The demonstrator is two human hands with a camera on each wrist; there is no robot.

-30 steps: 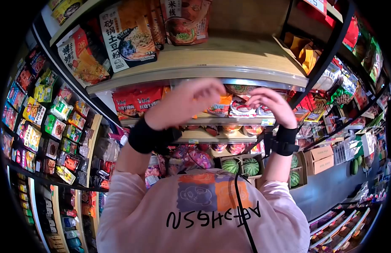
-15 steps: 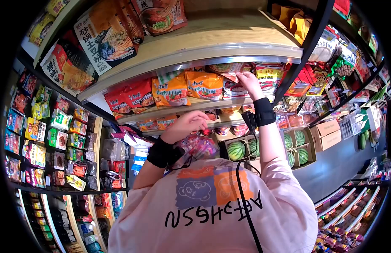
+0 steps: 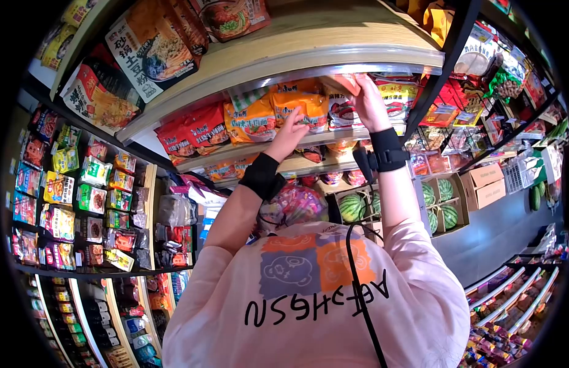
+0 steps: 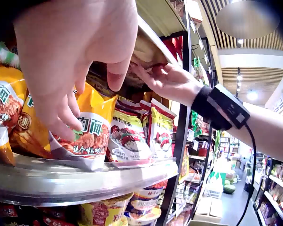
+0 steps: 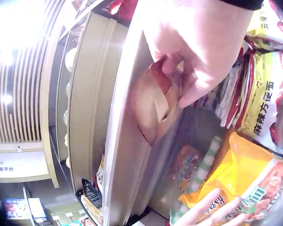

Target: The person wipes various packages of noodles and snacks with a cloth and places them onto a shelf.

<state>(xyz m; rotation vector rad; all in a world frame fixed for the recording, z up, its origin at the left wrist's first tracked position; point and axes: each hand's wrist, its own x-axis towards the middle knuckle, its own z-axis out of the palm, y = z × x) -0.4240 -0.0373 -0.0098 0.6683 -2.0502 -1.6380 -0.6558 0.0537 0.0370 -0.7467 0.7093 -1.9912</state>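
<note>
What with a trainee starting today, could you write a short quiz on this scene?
1. True or false: the right hand grips a red-edged packet.
2. Multiple choice: the band on the left wrist is A) white, B) black or C) red.
3. Fill in the colour: the noodle packets nearest the left hand are mainly ____.

Key: 1. true; 2. B; 3. orange.

**Glossy packets under a wood-look upper shelf (image 3: 333, 37)**

The upper shelf has a smooth, pale wood-look surface and a shiny, clear plastic front strip (image 3: 284, 70). Directly beneath it, the tilted packet (image 5: 148, 106) looks like smooth film, and the orange packets (image 3: 251, 122) are crinkled, glossy plastic. Farther below it, the brown box (image 3: 484, 184) is matt cardboard, the pale shirt (image 3: 315, 334) soft, matt cloth.
</note>
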